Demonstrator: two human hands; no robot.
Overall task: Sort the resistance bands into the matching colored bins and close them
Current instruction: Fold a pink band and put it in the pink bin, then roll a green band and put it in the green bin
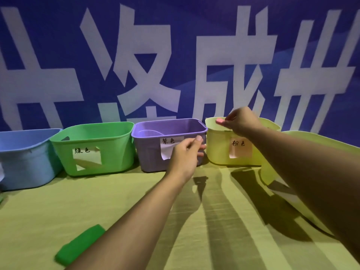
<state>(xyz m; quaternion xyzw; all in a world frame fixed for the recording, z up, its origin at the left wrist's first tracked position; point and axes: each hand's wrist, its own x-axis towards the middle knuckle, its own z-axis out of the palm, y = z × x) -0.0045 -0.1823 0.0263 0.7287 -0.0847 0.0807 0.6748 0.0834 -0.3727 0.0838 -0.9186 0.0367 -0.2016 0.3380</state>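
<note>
Pink resistance band (220, 121), a small soft rubbery fold, sits pinched in the curled fingers of the right hand (241, 121) directly above the pale yellow plastic bin with the pink paper label (220, 151). It looks light, limp and easy to hold by a pinch anywhere. Left of that bin, the left hand (185, 154) hovers before the purple plastic bin (148, 152), fingers loosely curled, apparently empty. A green folded rubber band (79, 244) lies well nearer the person.

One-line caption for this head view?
Right hand holds a pink band over the yellow bin; a green band lies on the table.
</note>
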